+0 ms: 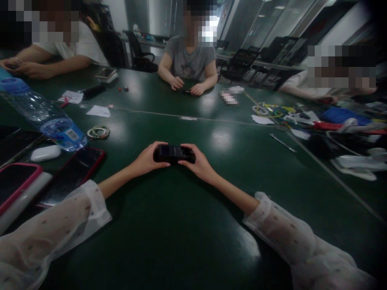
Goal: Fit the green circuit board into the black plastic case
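Between my two hands is a small black handheld device with a dark screen and faint pale markings on its face; its exact kind I cannot tell. My left hand grips its left end, with the thumb along the near edge and the fingers at the far edge. On the other end my right hand is closed the same way. The device is at or just above the dark green table. Fingers cover both of its ends.
Left of my hands are a tilted water bottle, beaded bracelets, a red-edged phone, a pink-cased phone and a white earbud case. A wrench and tangled cables lie right. Several people sit around the table.
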A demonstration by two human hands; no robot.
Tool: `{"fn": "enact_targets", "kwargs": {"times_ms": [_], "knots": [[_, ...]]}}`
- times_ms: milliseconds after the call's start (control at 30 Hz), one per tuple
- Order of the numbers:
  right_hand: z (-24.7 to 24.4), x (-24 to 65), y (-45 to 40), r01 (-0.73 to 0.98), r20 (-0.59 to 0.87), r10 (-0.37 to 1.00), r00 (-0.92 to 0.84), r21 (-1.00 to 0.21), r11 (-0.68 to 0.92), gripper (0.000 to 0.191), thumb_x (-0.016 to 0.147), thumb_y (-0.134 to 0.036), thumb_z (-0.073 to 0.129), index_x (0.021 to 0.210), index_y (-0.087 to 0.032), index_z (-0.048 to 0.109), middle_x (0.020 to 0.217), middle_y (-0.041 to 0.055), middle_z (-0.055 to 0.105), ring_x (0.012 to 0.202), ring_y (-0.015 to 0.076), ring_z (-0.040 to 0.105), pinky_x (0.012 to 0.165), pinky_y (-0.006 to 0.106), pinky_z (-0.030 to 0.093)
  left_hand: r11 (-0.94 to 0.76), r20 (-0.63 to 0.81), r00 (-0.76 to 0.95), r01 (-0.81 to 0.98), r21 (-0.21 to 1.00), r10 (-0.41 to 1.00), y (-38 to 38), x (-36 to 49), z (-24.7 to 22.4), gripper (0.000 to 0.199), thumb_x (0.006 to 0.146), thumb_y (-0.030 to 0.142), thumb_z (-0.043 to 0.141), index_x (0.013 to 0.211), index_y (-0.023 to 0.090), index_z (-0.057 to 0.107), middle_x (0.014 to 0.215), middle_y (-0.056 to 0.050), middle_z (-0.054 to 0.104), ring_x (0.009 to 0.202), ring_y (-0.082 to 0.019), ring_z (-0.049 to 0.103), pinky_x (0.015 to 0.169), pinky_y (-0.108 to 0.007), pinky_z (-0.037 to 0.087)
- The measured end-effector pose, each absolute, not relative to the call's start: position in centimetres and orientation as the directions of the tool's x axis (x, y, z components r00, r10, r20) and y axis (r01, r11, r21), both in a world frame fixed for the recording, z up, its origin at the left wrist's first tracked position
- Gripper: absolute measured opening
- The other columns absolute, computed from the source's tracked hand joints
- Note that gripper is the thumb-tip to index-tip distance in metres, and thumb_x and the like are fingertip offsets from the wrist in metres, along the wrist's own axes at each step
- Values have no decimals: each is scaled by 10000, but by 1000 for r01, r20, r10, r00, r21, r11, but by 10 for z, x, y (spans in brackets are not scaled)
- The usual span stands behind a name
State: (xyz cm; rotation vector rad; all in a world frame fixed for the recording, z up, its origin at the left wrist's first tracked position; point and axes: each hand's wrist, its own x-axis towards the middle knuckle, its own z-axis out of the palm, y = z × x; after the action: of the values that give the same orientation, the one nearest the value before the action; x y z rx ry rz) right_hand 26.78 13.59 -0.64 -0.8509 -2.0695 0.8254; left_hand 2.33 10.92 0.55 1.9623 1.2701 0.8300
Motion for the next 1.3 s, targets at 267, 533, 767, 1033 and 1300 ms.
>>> {"fn": "enact_targets", "kwargs": {"times_ms": [267, 533, 767, 1033, 1300], "knots": [[-9, 271, 137, 261, 422, 873, -243, -839, 478, 536, 849, -452, 612, 1302, -273, 388, 1286, 91, 502, 1207, 248, 510, 1038, 448, 436, -344, 178, 345, 512, 787, 921, 115, 20, -3, 613, 735, 399, 728, 1267, 228, 478, 1287, -103, 554, 1180, -276, 543, 980, -487, 436], [-11, 273, 140, 258, 435, 886, -164, -848, 464, 530, 851, -471, 603, 1291, -264, 393, 1286, 94, 490, 1218, 250, 496, 1064, 454, 413, -361, 193, 347, 527, 769, 918, 114, 22, -1, 563, 745, 412, 721, 1236, 232, 514, 1235, -88, 580, 1132, -263, 564, 964, -474, 441], [-4, 268, 131, 266, 454, 835, -312, -802, 535, 509, 860, -420, 608, 1304, -281, 400, 1278, 87, 490, 1202, 248, 504, 1054, 450, 421, -313, 168, 309, 514, 798, 936, 115, 21, -4, 591, 721, 414, 740, 1218, 201, 500, 1244, -115, 584, 1130, -274, 579, 951, -481, 457], [4, 268, 129, 299, 436, 767, -471, -738, 604, 501, 862, -378, 612, 1310, -279, 408, 1280, 91, 497, 1198, 260, 500, 1042, 470, 413, -299, 174, 286, 483, 823, 942, 114, 22, -5, 646, 702, 435, 756, 1236, 191, 486, 1242, -123, 583, 1130, -279, 576, 956, -477, 458], [-3, 268, 134, 308, 366, 734, -572, -733, 607, 493, 839, -321, 646, 1276, -258, 428, 1241, 92, 518, 1175, 260, 516, 1017, 486, 429, -382, 210, 350, 551, 742, 913, 111, 22, 3, 751, 692, 475, 758, 1324, 240, 427, 1325, -117, 509, 1199, -296, 501, 987, -496, 417]]}}
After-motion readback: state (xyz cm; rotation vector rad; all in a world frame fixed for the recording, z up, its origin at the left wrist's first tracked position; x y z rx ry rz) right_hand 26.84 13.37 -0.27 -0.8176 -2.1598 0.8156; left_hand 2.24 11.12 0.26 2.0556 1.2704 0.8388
